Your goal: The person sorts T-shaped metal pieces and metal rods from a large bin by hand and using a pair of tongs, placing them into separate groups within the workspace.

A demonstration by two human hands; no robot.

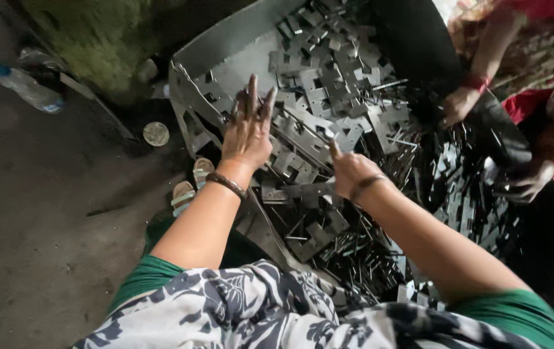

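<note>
My left hand (pixel 248 129) lies flat with fingers spread on a heap of flat grey stamped metal plates (pixel 319 84) inside a large metal tray (pixel 225 48). My right hand (pixel 349 169) is curled, fingers closed on one of the small metal plates at the heap's middle; the piece is mostly hidden by the hand. Thin dark metal pins (pixel 361 255) lie piled below and right of the plates. Both wrists wear a dark bangle.
Another person's two hands (pixel 461 103) (pixel 528 181) work in the same pile at the right. A plastic bottle (pixel 28 87) and a round lid (pixel 156 134) lie on the dark floor at left. My sandalled foot (pixel 190 184) shows beside the tray's edge.
</note>
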